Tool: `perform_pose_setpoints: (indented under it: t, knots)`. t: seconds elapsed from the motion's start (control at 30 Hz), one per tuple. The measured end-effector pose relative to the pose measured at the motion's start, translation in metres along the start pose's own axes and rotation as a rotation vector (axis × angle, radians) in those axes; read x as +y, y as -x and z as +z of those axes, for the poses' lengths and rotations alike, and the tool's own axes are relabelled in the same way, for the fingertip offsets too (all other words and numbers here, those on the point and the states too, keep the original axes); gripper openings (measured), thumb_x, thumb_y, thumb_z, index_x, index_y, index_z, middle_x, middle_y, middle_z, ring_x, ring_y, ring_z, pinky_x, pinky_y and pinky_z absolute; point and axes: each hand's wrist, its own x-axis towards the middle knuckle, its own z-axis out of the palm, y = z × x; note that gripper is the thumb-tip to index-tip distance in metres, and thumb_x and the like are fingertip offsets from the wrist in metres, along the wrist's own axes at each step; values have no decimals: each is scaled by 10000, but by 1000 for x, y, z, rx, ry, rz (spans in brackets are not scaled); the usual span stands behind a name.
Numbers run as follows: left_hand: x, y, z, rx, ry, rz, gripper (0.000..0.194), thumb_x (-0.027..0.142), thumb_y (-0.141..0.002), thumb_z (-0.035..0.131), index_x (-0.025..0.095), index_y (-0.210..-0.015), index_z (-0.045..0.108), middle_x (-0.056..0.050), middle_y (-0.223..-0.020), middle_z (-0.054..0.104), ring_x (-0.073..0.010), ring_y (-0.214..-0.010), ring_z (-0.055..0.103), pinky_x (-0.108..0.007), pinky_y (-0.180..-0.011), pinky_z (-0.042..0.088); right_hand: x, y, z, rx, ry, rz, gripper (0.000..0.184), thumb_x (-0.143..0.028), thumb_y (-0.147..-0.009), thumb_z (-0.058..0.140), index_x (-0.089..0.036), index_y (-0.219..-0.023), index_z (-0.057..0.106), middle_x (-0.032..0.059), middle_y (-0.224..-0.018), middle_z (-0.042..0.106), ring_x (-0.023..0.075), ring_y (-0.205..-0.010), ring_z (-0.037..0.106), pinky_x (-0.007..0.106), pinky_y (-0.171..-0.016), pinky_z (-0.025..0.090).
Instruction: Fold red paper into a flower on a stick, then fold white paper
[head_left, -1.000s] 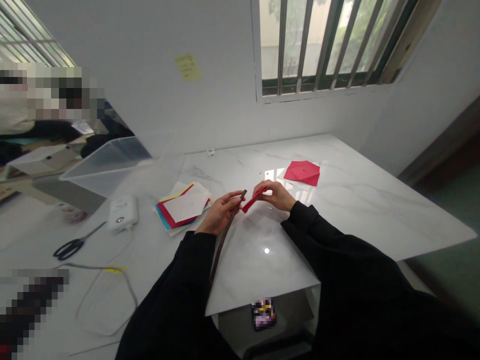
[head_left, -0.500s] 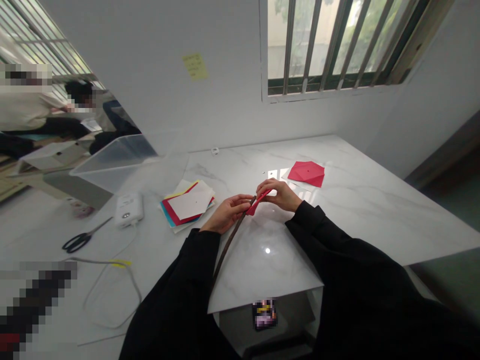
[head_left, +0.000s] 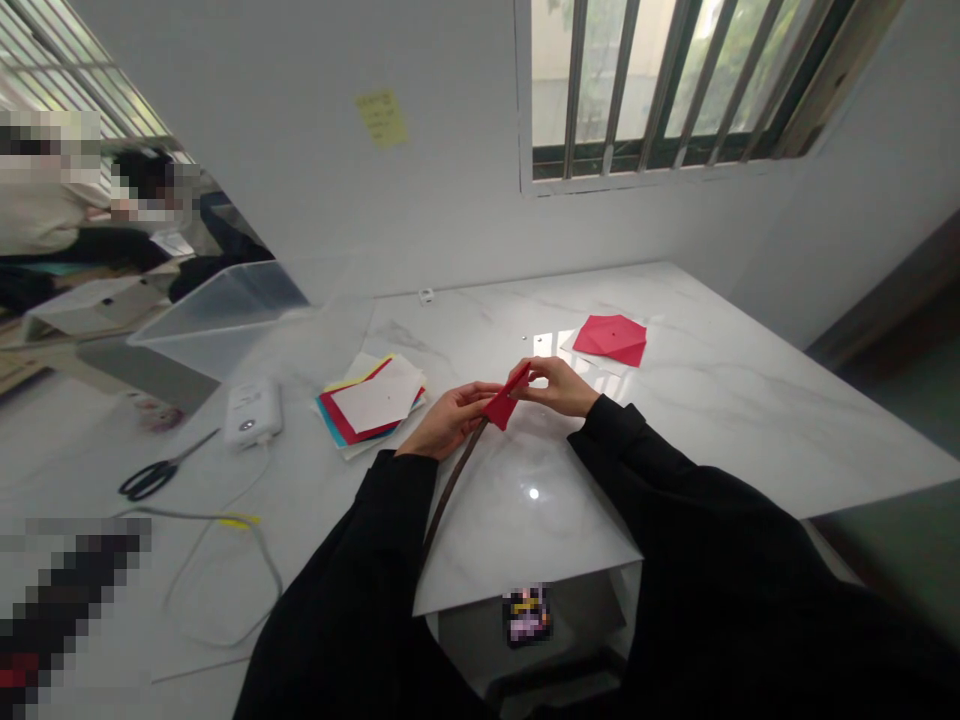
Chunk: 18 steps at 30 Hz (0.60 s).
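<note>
My left hand (head_left: 448, 418) is closed around the upper end of a long dark brown stick (head_left: 450, 490) that slants down toward my left sleeve. My right hand (head_left: 559, 385) pinches a small folded red paper piece (head_left: 505, 400) at its top corner. The red piece sits right at the tip of the stick, between both hands, above the white marble table (head_left: 712, 400).
A stack of coloured paper sheets (head_left: 371, 405) lies left of my hands. A folded red paper (head_left: 611, 338) rests farther back right. Left are a white device (head_left: 253, 412) with cable, black scissors (head_left: 154, 472) and a clear plastic box (head_left: 217, 315). Other people sit far left.
My hands have drawn together. The stick's tip, bare a second ago, now meets the red paper piece, which has turned from a thin edge to a broader face.
</note>
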Motion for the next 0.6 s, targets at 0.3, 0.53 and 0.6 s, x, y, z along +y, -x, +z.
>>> perform_pose_setpoints:
  t: [0.3,0.53,0.6]
  knots:
    - [-6,-3,-2,8,44,-7,351,323,-748,875,194,-1057,771,-87,-1077,770,-187,-918,710,-326,-873,542,6,-3,1,-48,-217,52,288,-366,-812,807,-188,-1029,740,57,-1010,758,219,-952,693,418,-960,537]
    - [-7,-4,-4,-4,69,-7,431,329,-749,881,168,-1128,757,-104,-1111,765,-198,-958,712,-335,-902,540,11,-3,2,-36,-268,106,316,-358,-780,832,-186,-1029,741,51,-1019,760,226,-985,699,422,-990,527]
    - [-9,-5,-6,-13,85,-10,449,316,-750,883,161,-1149,748,-100,-1121,764,-190,-968,708,-320,-910,532,13,-4,3,-34,-288,121,331,-355,-766,840,-179,-1026,735,51,-1014,759,224,-979,699,415,-977,532]
